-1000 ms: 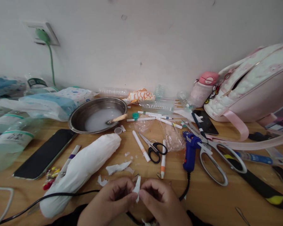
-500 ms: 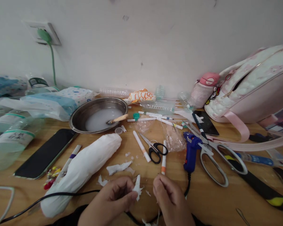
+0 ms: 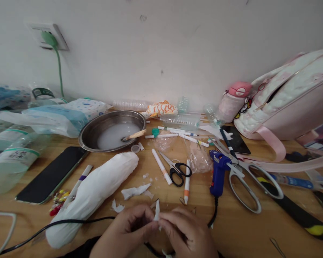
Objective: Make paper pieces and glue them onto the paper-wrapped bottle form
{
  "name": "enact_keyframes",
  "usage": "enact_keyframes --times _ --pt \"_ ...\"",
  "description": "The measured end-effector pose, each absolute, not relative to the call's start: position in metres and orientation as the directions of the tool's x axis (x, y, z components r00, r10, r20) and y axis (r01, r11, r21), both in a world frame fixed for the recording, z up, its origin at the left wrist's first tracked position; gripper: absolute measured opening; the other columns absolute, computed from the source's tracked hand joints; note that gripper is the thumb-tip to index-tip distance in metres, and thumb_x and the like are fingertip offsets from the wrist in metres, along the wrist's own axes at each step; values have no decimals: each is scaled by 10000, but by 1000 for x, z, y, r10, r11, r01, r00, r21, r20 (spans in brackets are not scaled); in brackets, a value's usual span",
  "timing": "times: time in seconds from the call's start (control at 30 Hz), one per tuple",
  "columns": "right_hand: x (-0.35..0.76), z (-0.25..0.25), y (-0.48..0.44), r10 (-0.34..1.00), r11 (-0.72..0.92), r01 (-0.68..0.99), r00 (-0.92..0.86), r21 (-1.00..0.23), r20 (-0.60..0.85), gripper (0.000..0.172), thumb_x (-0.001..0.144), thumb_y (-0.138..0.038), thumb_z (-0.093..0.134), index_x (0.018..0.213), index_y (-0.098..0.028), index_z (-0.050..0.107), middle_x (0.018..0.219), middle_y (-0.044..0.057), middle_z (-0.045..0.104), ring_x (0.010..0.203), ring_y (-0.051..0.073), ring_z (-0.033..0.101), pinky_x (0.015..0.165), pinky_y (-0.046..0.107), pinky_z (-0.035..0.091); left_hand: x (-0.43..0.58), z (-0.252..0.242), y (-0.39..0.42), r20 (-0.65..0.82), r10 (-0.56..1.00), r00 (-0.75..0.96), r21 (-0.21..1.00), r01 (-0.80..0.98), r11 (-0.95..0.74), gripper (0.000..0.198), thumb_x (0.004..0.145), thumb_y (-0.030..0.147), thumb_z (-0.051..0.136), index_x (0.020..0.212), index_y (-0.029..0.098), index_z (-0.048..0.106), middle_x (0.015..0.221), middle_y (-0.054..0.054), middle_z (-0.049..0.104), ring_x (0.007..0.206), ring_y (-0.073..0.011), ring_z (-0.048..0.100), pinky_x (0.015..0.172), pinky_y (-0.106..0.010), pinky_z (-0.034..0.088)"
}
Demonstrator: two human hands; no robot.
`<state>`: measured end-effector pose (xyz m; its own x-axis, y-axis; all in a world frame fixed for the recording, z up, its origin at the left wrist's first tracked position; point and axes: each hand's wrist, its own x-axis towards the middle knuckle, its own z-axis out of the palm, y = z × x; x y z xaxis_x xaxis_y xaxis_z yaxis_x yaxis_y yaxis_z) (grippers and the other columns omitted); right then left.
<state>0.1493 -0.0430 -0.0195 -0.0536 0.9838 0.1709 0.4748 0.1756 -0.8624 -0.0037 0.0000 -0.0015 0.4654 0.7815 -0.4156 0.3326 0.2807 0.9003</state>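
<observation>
My left hand (image 3: 123, 233) and my right hand (image 3: 185, 233) meet at the bottom edge of the view, fingertips pinched together on a small scrap of white tissue paper (image 3: 157, 211) that stands up between them. Just left of my hands lies a long bottle wrapped in white tissue (image 3: 94, 193), with torn tissue bits (image 3: 134, 191) beside it. A black cable (image 3: 70, 224) runs under my left wrist.
On the wooden table: a metal bowl of milky liquid with a brush (image 3: 111, 130), a black phone (image 3: 52, 175), small black scissors (image 3: 177, 170), a blue glue gun (image 3: 218, 172), large scissors (image 3: 244, 179), several markers (image 3: 161, 166), plastic bottles (image 3: 8, 161), a pink backpack (image 3: 290, 96).
My right hand pulled away from the tissue scrap to the right, then came back; both hands now pinch it together again.
</observation>
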Motion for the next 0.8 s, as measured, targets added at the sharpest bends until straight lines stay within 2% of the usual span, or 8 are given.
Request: enact_keyframes --times 0.2,0.5,0.6,0.7,0.8 --pt "147 -13 -39 999 -27 409 -10 -912 -34 152 760 -237 545 740 -208 694 669 20 661 638 148 585 590 221 423 -3 -4 1 -382 805 454 915 307 261 249 688 386 564 585 166 509 561 43 416 548 -120 367 514 -218 292" --pt "149 -14 -38 977 -204 328 11 -922 -212 168 716 -293 554 650 -169 646 645 21 603 637 151 534 570 228 389 -6 -4 2 -416 751 513 906 303 295 272 666 403 590 565 158 532 530 41 432 526 -118 382 510 -215 297" --pt "150 -14 -39 966 -251 308 17 -918 -259 170 712 -303 557 650 -170 643 672 26 597 675 165 531 608 248 394 -8 -1 3 -394 743 542 913 326 247 283 671 422 577 580 155 567 529 33 457 532 -128 413 523 -220 320" --pt "150 -10 -40 961 -271 312 39 -911 -273 142 701 -276 563 668 -170 652 704 33 616 712 175 543 653 260 401 -10 0 4 -328 788 521 921 363 144 328 738 437 486 597 160 591 538 17 494 545 -145 452 532 -229 347" --pt "149 -5 -39 960 -270 356 22 -895 -280 105 676 -214 566 651 -176 660 678 29 627 699 175 554 628 252 397 -10 1 5 -274 841 466 929 354 107 227 757 377 486 724 182 597 626 11 543 591 -149 480 558 -227 377"
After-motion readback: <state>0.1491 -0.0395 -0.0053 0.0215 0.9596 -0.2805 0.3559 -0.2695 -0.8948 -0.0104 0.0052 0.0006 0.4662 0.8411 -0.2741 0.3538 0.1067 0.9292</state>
